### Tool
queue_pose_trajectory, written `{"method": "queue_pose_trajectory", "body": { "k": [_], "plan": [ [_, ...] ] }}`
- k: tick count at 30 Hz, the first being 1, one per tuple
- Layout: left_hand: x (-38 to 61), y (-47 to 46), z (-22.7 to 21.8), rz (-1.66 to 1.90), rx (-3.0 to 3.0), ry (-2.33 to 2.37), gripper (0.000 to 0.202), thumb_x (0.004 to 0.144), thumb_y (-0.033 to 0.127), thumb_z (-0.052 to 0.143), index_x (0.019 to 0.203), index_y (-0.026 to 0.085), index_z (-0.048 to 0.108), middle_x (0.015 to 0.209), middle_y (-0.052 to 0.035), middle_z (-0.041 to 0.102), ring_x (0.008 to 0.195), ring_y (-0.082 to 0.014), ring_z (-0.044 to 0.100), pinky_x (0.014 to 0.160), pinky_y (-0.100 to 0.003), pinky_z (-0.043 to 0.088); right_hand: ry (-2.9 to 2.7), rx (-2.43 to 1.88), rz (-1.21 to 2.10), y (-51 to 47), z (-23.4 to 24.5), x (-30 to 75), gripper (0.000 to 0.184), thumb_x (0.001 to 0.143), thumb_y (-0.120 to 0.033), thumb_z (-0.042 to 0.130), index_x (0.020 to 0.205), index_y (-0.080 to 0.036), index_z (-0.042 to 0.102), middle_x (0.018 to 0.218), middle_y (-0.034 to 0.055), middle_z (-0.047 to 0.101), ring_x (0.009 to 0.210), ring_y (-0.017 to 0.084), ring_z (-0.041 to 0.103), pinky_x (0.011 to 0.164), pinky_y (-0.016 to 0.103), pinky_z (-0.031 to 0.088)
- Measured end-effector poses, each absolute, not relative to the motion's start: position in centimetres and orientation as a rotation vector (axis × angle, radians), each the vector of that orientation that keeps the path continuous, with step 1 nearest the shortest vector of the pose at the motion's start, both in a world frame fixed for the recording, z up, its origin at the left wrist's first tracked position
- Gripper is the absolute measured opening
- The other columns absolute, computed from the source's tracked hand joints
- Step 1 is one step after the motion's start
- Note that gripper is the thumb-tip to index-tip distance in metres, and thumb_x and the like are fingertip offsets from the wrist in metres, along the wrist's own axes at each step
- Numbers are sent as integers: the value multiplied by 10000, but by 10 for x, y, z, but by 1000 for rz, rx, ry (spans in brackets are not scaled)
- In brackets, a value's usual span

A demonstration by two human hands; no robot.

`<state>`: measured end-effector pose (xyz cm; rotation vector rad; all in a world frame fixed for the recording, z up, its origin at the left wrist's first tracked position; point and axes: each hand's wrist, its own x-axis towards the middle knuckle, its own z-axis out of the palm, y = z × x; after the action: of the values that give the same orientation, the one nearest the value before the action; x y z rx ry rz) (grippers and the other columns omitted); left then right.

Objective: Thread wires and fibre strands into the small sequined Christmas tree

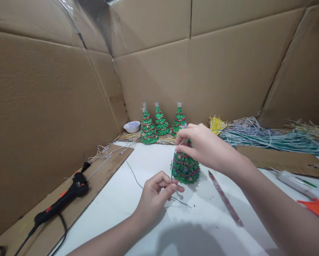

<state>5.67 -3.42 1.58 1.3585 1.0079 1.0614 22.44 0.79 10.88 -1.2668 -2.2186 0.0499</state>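
A small green Christmas tree (187, 169) with reddish garlands stands on the white tabletop in front of me. Along its left side runs a thin green wire (172, 167). My left hand (159, 188), low and left of the tree, pinches this wire between thumb and fingers. Higher up, my right hand (194, 142) closes its fingertips on the wire's upper part and covers most of the treetop. Another dark green strand (134, 174) lies left of my left hand, and one end sticks out below its fingers. Whether these are one wire I cannot tell.
Several finished trees (149, 128) stand at the back beside a white bowl (132, 126). A black glue gun (63, 199) rests on cardboard at left. Bundles of wire (274, 138) lie back right. A reddish pointed stick (226, 199) and an orange-tipped tool (311, 206) lie at right.
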Motion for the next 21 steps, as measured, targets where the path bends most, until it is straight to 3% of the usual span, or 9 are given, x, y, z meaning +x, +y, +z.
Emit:
{"method": "queue_pose_trajectory", "body": {
  "k": [3, 8, 13, 17, 21],
  "plan": [
    [54, -40, 17, 1104, 1434, 1034, 252, 741, 327, 614, 612, 174, 460, 691, -64, 690, 677, -150, 599, 469, -197, 341, -2223, -1283, 78, 7, 110, 224, 87, 765, -217, 605, 680, -198, 608, 699, -10, 597, 686, 139, 481, 675, 269, 334],
    [56, -39, 12, 1084, 1482, 1076, 242, 780, 313, 568, 623, 170, 453, 675, -46, 687, 453, -68, 424, 449, -208, 329, -2238, -1331, 81, 5, 111, 226, 91, 766, -220, 585, 690, -210, 635, 707, -2, 618, 707, 157, 506, 638, 270, 344],
    [57, -31, 6, 1050, 1547, 1159, 188, 816, 342, 523, 762, 162, 527, 677, -31, 677, 509, -81, 438, 484, -205, 339, -2268, -1441, 24, 9, 111, 227, 94, 759, -196, 564, 710, -205, 645, 743, 18, 633, 757, 185, 528, 650, 288, 352],
    [52, -28, 8, 1031, 1728, 1217, 201, 838, 335, 486, 757, 162, 548, 717, -30, 677, 535, -89, 435, 520, -221, 346, -2290, -1443, 66, 11, 112, 230, 119, 759, -178, 536, 675, -202, 616, 726, 1, 640, 721, 164, 542, 644, 276, 354],
    [49, -30, 8, 1047, 1789, 1245, 200, 859, 319, 445, 748, 172, 522, 720, -15, 674, 459, -73, 333, 484, -228, 300, -2240, -1453, 283, 8, 116, 233, 135, 764, -302, 552, 676, -200, 558, 682, -18, 631, 660, 144, 553, 563, 245, 352]
  ]
}}
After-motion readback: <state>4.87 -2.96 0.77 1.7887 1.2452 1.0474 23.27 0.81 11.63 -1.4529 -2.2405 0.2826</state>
